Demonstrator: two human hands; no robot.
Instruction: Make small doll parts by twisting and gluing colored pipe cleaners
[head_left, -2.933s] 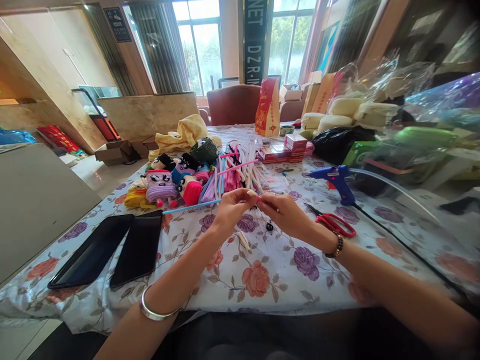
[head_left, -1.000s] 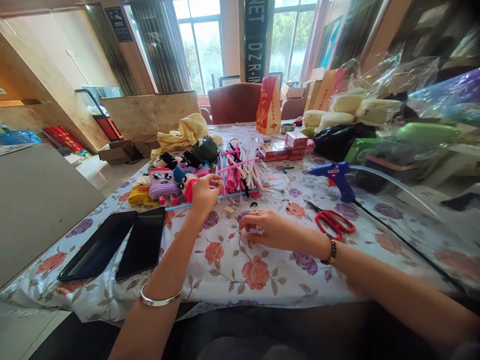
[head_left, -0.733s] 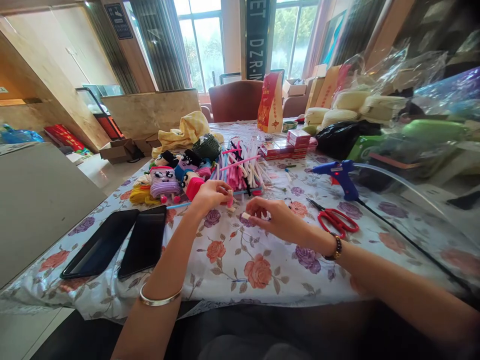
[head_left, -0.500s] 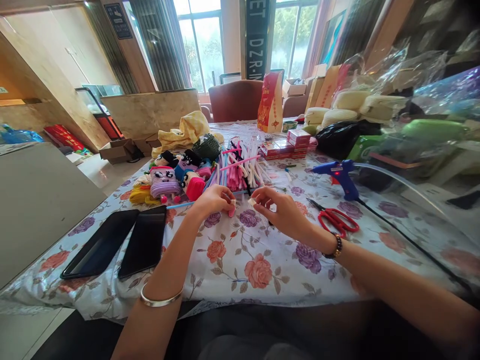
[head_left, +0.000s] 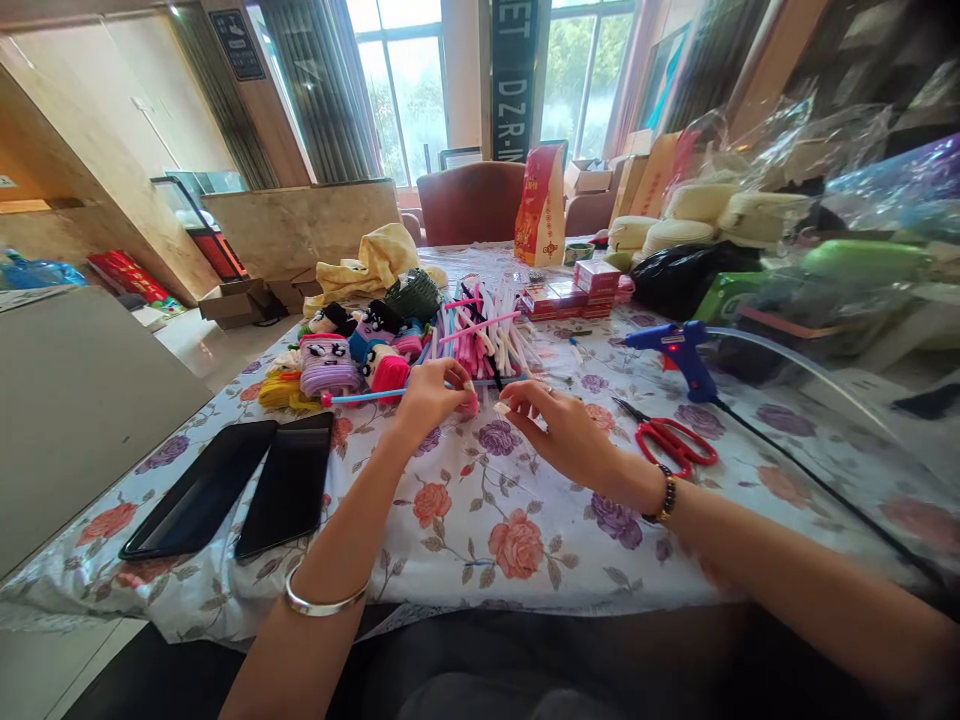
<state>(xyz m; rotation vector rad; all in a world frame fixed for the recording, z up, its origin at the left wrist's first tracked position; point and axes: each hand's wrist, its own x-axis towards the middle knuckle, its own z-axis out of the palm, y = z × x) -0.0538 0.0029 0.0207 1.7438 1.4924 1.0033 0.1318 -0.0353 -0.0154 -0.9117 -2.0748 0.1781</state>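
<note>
Just in front of the heap of fuzzy sticks, my left hand (head_left: 435, 395) is closed in a pinch on a small pink piece (head_left: 471, 404). A light-blue stick (head_left: 367, 397) with a pink end juts out to the left from behind this hand; whether it joins the pink piece is hidden. My right hand (head_left: 551, 425) faces it a short gap away, thumb and fingers pressed on a small whitish piece (head_left: 501, 408). The heap of pink, white and black pipe cleaners (head_left: 484, 330) lies just beyond both hands.
Two black phones (head_left: 199, 490) lie at left, with yarn dolls (head_left: 330, 365) behind. Red-handled scissors (head_left: 675, 445) and a blue glue gun (head_left: 679, 350) with its cord are at right. Red-white boxes (head_left: 555, 300) and a red-yellow paper bag (head_left: 540, 205) stand farther back.
My left hand has shifted slightly up and right, and the blue stick's pink left end now shows more fully. My right hand has turned a little, still pinching the whitish piece.
</note>
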